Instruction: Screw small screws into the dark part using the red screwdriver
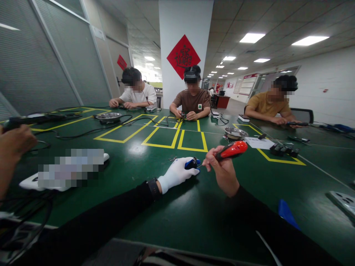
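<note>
My left hand (176, 173), in a white glove with what look like blue fingertips, is closed around a small black part (195, 161) just above the green table. My right hand (224, 173) is bare and grips a screwdriver (232, 150) by its red and black handle. Its thin shaft points left and reaches the black part; the glove partly hides the tip, so I cannot tell exactly where it touches. Several tiny metal pieces (173, 159) lie on the table just behind my left hand.
A white device (30, 181), partly blurred, lies left, near another person's hand (18, 142). Metal bowls (235, 133), paper (257, 143) and several black parts (284, 149) stand further back. A blue object (287, 214) lies by my right forearm. Three people sit opposite; cables cross the table.
</note>
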The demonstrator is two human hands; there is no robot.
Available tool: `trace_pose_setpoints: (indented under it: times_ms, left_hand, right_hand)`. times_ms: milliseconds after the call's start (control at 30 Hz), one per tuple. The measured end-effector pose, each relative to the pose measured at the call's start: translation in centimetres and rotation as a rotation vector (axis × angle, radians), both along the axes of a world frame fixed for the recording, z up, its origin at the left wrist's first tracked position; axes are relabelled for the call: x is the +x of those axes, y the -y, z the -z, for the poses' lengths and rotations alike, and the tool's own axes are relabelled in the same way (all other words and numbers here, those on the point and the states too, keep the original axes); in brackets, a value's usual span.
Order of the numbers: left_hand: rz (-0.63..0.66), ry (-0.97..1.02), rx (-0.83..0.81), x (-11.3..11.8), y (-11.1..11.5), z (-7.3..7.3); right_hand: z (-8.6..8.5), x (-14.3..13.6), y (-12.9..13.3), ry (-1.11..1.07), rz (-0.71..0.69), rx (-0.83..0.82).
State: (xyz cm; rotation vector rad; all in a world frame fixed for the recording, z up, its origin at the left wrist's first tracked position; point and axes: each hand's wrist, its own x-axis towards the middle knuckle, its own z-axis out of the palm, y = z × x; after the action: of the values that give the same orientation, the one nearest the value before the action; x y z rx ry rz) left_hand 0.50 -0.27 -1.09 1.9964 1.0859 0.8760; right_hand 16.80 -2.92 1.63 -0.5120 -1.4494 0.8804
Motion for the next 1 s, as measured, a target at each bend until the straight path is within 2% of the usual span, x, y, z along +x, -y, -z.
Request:
trace_pose_setpoints:
  times_ms: [133,333,500,567,667,833,900,1000]
  left_hand:
    - [0.011,-0.001,0.016,0.0,0.1,-0.4]
    - [-0.009,-0.016,0.067,-0.1,0.0,-0.3]
    - [-0.006,-0.03,0.087,-0.1,0.0,-0.1]
    - [-0.012,-0.028,0.087,-0.1,0.0,-0.2]
    - [-0.03,-0.026,0.081,0.0,0.1,-0.3]
    - [-0.018,-0.03,0.033,-0.1,0.0,-0.1]
    - [-0.028,-0.042,0.024,-0.1,-0.1,0.2]
    - [-0.07,-0.048,0.112,-0.1,-0.4,0.5]
  right_hand:
    - [0.2,-0.1,0.1,0.03,0.007,-0.013]
    - [-0.6,0.2,0.1,0.091,0.031,-0.015]
    - [-0.1,0.2,-0.2,-0.095,-0.012,-0.071]
    - [0.0,0.2,-0.2,-0.089,-0.023,-0.083]
    - [-0.2,0.3,-0.1,0.044,0.06,-0.03]
    - [-0.4,0.9,0.0,0.253,0.371,0.116]
    - [-0.1,1.0,0.0,0.259,0.387,0.082]
    - [0.4,0.9,0.1,0.221,0.32,0.006]
